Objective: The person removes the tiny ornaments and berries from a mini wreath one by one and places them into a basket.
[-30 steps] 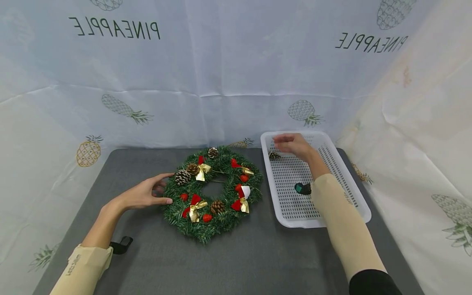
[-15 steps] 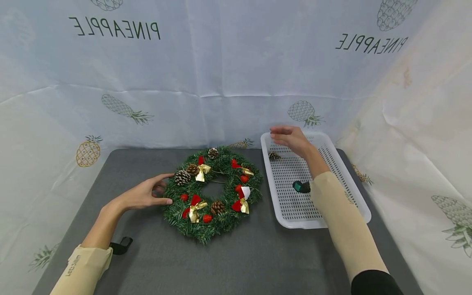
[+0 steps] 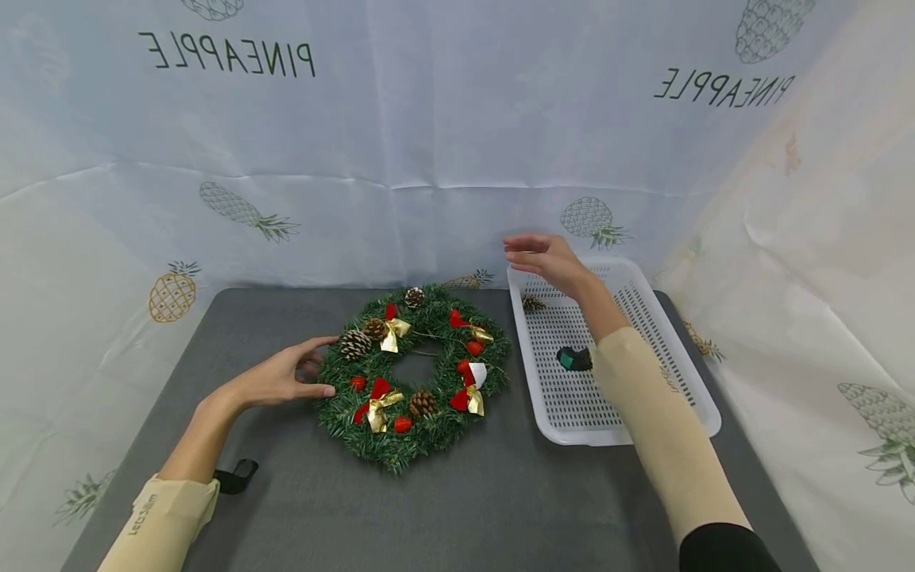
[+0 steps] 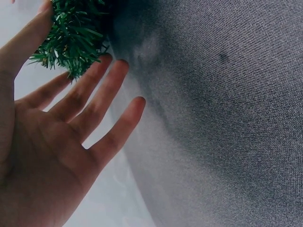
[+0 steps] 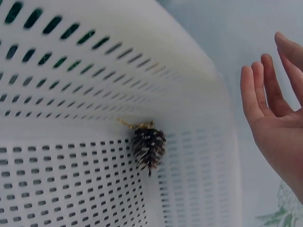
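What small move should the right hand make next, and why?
Probably a reach leftward to the wreath for another ornament. The right hand hovers open and empty above the white tray's far corner, one pine cone lies loose in the tray, and the left hand steadies the wreath's edge.

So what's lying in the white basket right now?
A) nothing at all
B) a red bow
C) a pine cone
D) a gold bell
C: a small pine cone lies in the far corner of the white basket, while the right hand hovers open above that corner, holding nothing.
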`<state>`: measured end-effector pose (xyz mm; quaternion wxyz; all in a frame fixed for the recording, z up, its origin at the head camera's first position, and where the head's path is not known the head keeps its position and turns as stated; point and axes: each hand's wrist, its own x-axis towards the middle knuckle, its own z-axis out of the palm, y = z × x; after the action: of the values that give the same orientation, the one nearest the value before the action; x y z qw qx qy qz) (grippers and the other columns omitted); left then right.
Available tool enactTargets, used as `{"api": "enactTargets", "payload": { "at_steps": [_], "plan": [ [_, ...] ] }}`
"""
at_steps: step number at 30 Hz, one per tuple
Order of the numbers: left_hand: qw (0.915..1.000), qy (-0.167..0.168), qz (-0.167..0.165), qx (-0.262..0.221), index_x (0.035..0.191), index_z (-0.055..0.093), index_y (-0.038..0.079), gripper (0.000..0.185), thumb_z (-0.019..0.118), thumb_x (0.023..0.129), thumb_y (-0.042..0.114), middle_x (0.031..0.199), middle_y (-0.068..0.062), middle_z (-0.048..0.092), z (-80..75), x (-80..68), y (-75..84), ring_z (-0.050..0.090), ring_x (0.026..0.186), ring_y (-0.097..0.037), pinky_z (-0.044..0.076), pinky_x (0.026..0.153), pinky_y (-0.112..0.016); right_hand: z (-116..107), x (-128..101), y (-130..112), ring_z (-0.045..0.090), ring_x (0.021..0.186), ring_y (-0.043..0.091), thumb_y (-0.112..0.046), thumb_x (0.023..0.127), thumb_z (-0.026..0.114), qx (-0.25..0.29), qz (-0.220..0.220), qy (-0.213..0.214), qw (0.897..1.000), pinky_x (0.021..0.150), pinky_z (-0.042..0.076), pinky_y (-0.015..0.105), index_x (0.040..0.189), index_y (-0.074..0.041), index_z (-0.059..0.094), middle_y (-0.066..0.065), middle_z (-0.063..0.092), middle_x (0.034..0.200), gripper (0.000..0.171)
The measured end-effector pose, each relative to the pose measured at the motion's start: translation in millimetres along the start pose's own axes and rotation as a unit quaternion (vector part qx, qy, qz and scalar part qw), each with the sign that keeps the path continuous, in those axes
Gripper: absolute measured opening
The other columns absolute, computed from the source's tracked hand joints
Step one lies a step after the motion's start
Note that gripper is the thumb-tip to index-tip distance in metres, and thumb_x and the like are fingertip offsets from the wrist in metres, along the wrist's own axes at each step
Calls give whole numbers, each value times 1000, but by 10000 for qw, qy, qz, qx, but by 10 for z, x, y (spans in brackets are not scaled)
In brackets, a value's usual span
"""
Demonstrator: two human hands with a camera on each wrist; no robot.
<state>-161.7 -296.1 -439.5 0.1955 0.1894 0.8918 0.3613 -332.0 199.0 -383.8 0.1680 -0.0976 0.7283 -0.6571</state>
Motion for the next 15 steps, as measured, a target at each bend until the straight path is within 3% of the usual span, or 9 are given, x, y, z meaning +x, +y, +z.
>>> {"api": "enactTargets", "payload": {
  "at_steps": [5,11,15],
  "plan": [
    [10000,-2,5,5,170,30,2,92,82,99,33,148,-38,58,4,1,-21,68,128,-47,65,97,-56,82,39,-38,54,150,31,-6,107,68,-62,-18,-98,9999,124,52,39,156,1,55,23,50,165,51],
    [10000,-8,22,-27,170,30,2,92,82,99,32,148,-38,58,1,-2,-19,68,127,-47,65,97,-56,160,56,-80,59,144,27,-5,108,66,-82,-125,-192,9997,117,57,32,155,2,55,25,49,165,49],
    [10000,-3,28,-27,170,30,1,92,82,100,32,147,-38,58,0,-6,-5,68,127,-48,65,98,-57,221,65,-114,56,147,38,-1,107,65,73,-191,-245,9995,111,60,28,154,3,56,29,49,163,48]
  ]
}}
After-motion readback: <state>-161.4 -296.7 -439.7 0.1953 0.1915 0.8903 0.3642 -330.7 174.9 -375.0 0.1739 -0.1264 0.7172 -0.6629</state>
